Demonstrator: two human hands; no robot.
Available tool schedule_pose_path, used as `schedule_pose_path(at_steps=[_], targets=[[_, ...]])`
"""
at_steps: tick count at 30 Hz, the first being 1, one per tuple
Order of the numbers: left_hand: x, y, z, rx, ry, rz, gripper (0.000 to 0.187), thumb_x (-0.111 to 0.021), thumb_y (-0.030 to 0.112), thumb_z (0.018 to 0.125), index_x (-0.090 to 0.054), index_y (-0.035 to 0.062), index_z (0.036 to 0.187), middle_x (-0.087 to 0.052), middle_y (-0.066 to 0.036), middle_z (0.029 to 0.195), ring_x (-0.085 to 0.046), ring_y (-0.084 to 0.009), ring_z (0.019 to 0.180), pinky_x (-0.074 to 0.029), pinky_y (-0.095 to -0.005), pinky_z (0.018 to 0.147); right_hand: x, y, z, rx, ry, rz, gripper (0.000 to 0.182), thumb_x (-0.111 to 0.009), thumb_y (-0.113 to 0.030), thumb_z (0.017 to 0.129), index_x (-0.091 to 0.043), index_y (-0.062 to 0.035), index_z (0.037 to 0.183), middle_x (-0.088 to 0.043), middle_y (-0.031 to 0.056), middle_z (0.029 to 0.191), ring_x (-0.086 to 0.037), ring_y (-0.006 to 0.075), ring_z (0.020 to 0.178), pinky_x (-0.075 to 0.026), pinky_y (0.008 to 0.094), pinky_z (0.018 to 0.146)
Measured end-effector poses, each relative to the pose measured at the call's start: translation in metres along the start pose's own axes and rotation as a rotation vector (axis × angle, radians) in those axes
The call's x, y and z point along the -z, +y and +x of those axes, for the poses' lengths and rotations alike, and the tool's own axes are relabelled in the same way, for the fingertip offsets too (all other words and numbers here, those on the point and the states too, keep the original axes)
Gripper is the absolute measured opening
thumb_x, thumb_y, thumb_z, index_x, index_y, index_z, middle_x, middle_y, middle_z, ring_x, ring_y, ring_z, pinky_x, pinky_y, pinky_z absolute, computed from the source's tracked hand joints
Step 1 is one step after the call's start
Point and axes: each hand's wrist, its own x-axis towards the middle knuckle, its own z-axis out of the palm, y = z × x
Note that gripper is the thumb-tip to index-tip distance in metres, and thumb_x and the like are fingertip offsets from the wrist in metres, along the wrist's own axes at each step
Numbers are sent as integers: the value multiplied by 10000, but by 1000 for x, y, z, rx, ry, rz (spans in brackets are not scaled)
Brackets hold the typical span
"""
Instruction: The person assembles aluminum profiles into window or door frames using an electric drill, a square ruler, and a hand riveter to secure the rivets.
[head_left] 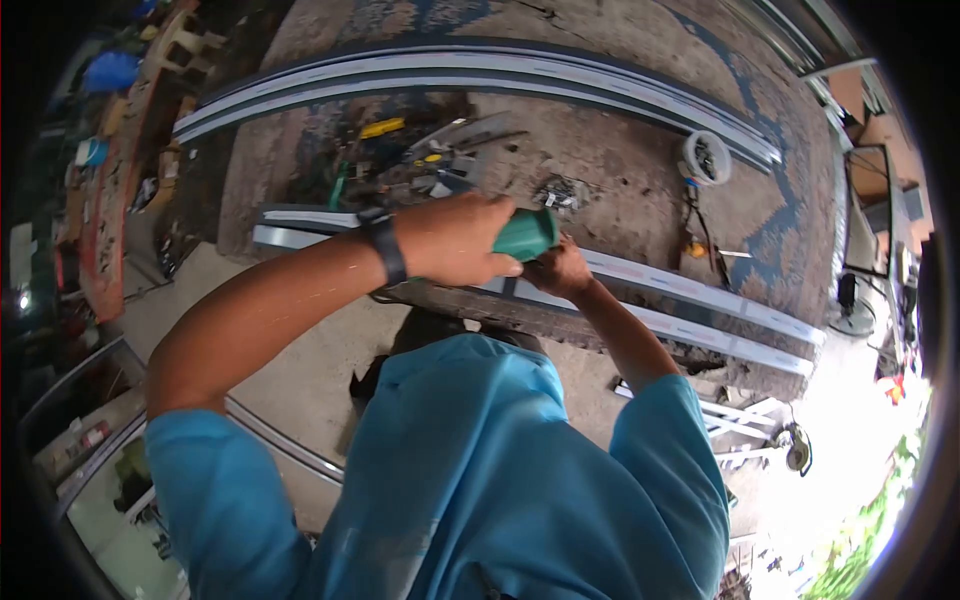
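My left hand, with a dark band at its wrist, is wrapped round a green cylindrical tool that looks like a power tool body. Close against the tool's right end is my right hand, its fingers curled; I cannot tell what is in them. Both hands are over the long pale metal profiles lying along the near side of the worktable. The tool's working end is hidden behind the hands.
More long profiles lie across the table's far side. A white bucket of small parts stands at the right. Between them are a pile of small metal pieces, a yellow-handled tool and scattered hand tools. A fan stands beyond the right edge.
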Motion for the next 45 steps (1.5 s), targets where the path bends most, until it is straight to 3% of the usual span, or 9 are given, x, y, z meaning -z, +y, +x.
schedule_pose_path(at_steps=[4,10,15,18,24,30,35,41,45], targets=[[33,1,-25,36,31,-53,576,-766,422,935,-585,-38,1231,-738,-255,991,-732,-444,895,-572,-497,786,-7,6,-4,-33,-58,-56,370,-859,-249,786,-743,-188,1132,-679,77,1183,-653,333,1117,-551,511,870],[40,-85,-147,-176,101,-1611,824,-727,491,964,-390,38,1565,-640,-211,1115,-678,-192,702,-573,-332,608,-4,1,2,-49,-64,-33,382,-851,-211,765,-742,-194,1131,-642,62,1313,-614,329,1202,-525,507,963],[84,-135,-156,290,526,-689,858,-682,419,1010,-250,116,1686,-695,-152,1114,-665,-141,718,-538,-282,574,4,-3,0,-107,-168,-56,432,-852,-222,761,-724,-174,1170,-602,107,1357,-586,339,1248,-451,510,1085],[55,-287,-124,362,672,158,841,-669,454,1003,-251,211,1690,-714,-247,1201,-729,-434,956,-570,-501,769,3,-5,1,-108,-157,-91,445,-852,-239,768,-719,-174,1188,-600,107,1358,-576,338,1266,-449,511,1093],[3,-496,-112,649,796,388,911,-720,541,951,-237,311,1688,-661,-321,1311,-661,-522,1135,-528,-560,961,40,-37,7,-169,-42,-83,446,-826,-255,849,-670,-155,1254,-561,181,1450,-562,407,1298,-429,556,1100],[11,-357,-35,203,923,406,396,-678,328,1032,-658,130,1375,-609,-230,1431,-721,-438,1048,-571,-516,932,47,0,10,-824,336,-163,139,-723,-150,909,-717,-79,1027,-737,150,1042,-702,379,1003,-557,465,895],[-40,-279,98,274,456,-6,455,-671,267,1009,-599,-40,1338,-681,-298,1279,-619,-483,1241,-504,-504,1041,34,38,26,-981,246,-143,110,-682,-154,915,-745,-76,961,-747,194,915,-729,410,904,-581,507,802],[-9,-282,86,227,630,70,319,-672,250,1000,-636,83,1270,-737,-238,1091,-691,-477,1016,-542,-532,822,47,46,-3,-1097,301,-198,134,-700,-156,889,-750,-77,986,-768,173,960,-743,395,926,-587,485,834],[39,-213,2,24,826,-212,317,-728,295,1041,-648,-4,1108,-687,-63,913,-590,-118,821,-508,-308,749,54,66,-19,-1053,365,-141,154,-705,-155,892,-750,-65,1009,-776,176,994,-745,397,938,-590,473,840]])
